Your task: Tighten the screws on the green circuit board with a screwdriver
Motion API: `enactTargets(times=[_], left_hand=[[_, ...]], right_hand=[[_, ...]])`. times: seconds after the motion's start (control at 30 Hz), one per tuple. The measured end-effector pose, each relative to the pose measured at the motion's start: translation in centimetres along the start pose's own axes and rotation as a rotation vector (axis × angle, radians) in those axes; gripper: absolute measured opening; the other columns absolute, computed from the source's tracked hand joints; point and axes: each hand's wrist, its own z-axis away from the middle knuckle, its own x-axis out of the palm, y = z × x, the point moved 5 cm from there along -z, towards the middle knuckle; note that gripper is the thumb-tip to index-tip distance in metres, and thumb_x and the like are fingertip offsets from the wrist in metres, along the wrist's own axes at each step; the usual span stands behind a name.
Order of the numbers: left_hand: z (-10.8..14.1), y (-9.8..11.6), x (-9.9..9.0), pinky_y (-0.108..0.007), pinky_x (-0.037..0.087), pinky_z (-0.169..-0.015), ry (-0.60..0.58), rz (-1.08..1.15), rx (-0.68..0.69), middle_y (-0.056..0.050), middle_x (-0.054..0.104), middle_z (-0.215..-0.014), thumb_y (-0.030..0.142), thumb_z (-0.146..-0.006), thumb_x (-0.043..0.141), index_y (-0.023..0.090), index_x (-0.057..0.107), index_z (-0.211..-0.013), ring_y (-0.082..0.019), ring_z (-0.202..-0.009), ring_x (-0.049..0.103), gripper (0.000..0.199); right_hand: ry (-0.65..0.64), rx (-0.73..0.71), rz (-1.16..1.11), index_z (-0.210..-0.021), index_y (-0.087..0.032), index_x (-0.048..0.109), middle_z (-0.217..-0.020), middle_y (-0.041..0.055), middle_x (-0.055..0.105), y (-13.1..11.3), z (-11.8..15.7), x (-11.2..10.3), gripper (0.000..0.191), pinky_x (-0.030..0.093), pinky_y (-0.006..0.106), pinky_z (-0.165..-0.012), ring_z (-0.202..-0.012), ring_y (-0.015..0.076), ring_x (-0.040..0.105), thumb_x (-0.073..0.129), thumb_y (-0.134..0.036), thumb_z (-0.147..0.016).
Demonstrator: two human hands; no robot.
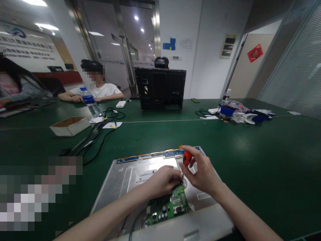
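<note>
My right hand is closed on a screwdriver with a short red and black handle, held upright with its shaft pointing down. The tip reaches the upper edge of a green circuit board. Close beside the shaft, the fingers of my left hand are pinched together over that same edge; what they hold, if anything, is hidden. Under both hands lies a silvery metal display panel, with a blue circuit strip along its far edge. My left hand covers part of the green board.
Black cables and an open box lie to the left, near a water bottle. A black monitor housing stands across the table. Gloves and bags are at far right. Other people sit opposite.
</note>
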Motion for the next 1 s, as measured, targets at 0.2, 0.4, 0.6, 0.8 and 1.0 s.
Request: enactTargets(times=[0.2,0.4,0.6,0.8,1.0], left_hand=[[-0.1,0.2,-0.2,-0.022,0.043,-0.068,-0.009,-0.012,-0.008,-0.003,0.071,-0.081,0.010,-0.084,0.054,0.016,0.071,-0.086,-0.016,-0.072,0.062,0.018],[-0.1,0.1,-0.8,-0.023,0.044,-0.071,-0.080,0.071,-0.017,-0.003,0.072,-0.085,0.010,-0.086,0.053,0.017,0.071,-0.092,-0.016,-0.075,0.062,0.020],[-0.1,-0.5,-1.2,-0.023,0.045,-0.074,-0.134,0.124,-0.009,-0.003,0.074,-0.091,0.009,-0.085,0.053,0.018,0.072,-0.096,-0.017,-0.079,0.064,0.023],[0.0,-0.8,-1.0,-0.025,0.045,-0.079,-0.122,0.128,0.014,-0.004,0.073,-0.094,0.007,-0.084,0.053,0.019,0.072,-0.099,-0.019,-0.084,0.064,0.027],[0.1,-0.7,-0.9,-0.026,0.046,-0.080,-0.124,0.157,-0.002,-0.005,0.073,-0.098,0.007,-0.085,0.052,0.017,0.071,-0.100,-0.020,-0.088,0.065,0.026]], right_hand=[[-0.004,-0.032,0.050,-0.128,-0.024,0.041,-0.084,0.0008,0.062,0.3,0.0,-0.3,0.042,0.050,0.026,-0.059,-0.064,0.0134,0.059,0.054,-0.022,-0.088],[-0.043,-0.031,0.017,-0.134,-0.021,0.038,-0.091,0.0044,0.064,0.1,0.0,-0.5,0.048,0.050,0.029,-0.061,-0.071,0.0157,0.060,0.048,-0.020,-0.087],[-0.023,-0.067,0.060,-0.135,-0.021,0.037,-0.088,0.0040,0.064,-0.2,0.1,-0.4,0.049,0.049,0.027,-0.058,-0.068,0.0154,0.061,0.050,-0.019,-0.088],[0.019,-0.095,0.050,-0.130,-0.025,0.039,-0.089,0.0029,0.065,0.1,0.3,-0.3,0.044,0.048,0.025,-0.053,-0.065,0.0136,0.060,0.056,-0.024,-0.089],[-0.042,-0.094,0.047,-0.135,-0.021,0.036,-0.093,0.0059,0.065,-0.1,0.3,-0.4,0.049,0.050,0.027,-0.058,-0.070,0.0151,0.060,0.051,-0.020,-0.089]])
